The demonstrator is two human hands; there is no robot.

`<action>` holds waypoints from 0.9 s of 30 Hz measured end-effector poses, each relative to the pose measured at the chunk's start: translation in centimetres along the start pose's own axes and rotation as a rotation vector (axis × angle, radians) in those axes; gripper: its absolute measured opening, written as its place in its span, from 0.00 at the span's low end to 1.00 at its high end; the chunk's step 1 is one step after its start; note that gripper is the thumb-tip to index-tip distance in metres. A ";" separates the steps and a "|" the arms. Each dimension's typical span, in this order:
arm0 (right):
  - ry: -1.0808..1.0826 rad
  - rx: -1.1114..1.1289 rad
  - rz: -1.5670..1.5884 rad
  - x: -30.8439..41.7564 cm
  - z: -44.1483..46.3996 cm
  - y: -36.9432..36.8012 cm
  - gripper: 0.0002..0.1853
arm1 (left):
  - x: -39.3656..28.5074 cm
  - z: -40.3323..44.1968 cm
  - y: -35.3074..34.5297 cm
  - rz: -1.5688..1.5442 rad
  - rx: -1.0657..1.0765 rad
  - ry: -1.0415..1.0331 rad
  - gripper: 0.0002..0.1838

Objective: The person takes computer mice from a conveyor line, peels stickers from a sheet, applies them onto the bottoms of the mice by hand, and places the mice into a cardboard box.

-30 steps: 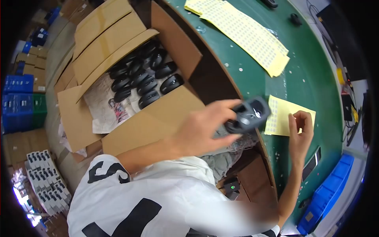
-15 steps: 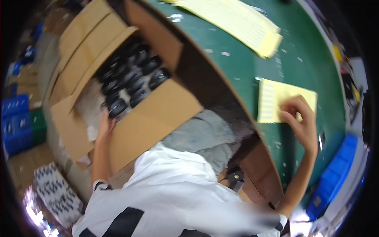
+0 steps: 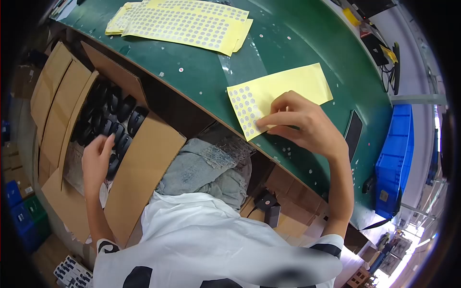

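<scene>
My right hand is over a yellow sticker sheet on the green table. Its thumb and index finger are closed in a pinch at a small round grey sticker, beside the rows left along the sheet's near-left end. My left hand hovers at an open cardboard box, fingers curled together. What they hold, if anything, is hidden. Just beyond its fingertips lie several glossy black rounded parts, packed inside the box.
More yellow sticker sheets lie stacked at the table's far side. A dark phone-like slab and a blue bin are to the right. Grey cloth lies between box and table edge. Loose sticker bits dot the green table.
The view has turned toward the table, so box and sheets appear further left. My right hand has reached the sheet's stickered end. My left hand has drawn back slightly from the black parts.
</scene>
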State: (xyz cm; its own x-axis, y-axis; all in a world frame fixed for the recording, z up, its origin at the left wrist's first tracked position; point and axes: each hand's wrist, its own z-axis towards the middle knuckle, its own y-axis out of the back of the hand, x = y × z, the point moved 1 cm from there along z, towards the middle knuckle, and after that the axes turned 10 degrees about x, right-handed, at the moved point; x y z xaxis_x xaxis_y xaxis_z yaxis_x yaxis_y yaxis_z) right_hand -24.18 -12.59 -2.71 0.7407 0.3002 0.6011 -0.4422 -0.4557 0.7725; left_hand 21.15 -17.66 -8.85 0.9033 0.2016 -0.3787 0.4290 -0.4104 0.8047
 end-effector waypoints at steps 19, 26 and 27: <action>-0.067 -0.112 0.044 1.0 -0.4 -1.8 0.14 | -21.5 4.1 -7.5 0.211 -0.128 -1.514 0.13; -0.075 -0.111 0.023 1.2 0.2 -1.6 0.12 | -21.3 4.2 -8.0 0.139 -0.142 -1.499 0.13; -0.076 -0.105 0.021 1.2 0.3 -1.5 0.11 | -21.3 4.3 -8.0 0.137 -0.143 -1.497 0.13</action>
State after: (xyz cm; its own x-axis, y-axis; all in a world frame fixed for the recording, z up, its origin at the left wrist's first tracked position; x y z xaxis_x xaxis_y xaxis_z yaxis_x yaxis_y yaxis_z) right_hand -22.48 -11.84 -3.25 0.7652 0.2253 0.6031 -0.5057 -0.3693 0.7797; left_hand -1.51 -22.48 -9.15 0.1453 -0.9322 -0.3315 0.4189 -0.2456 0.8742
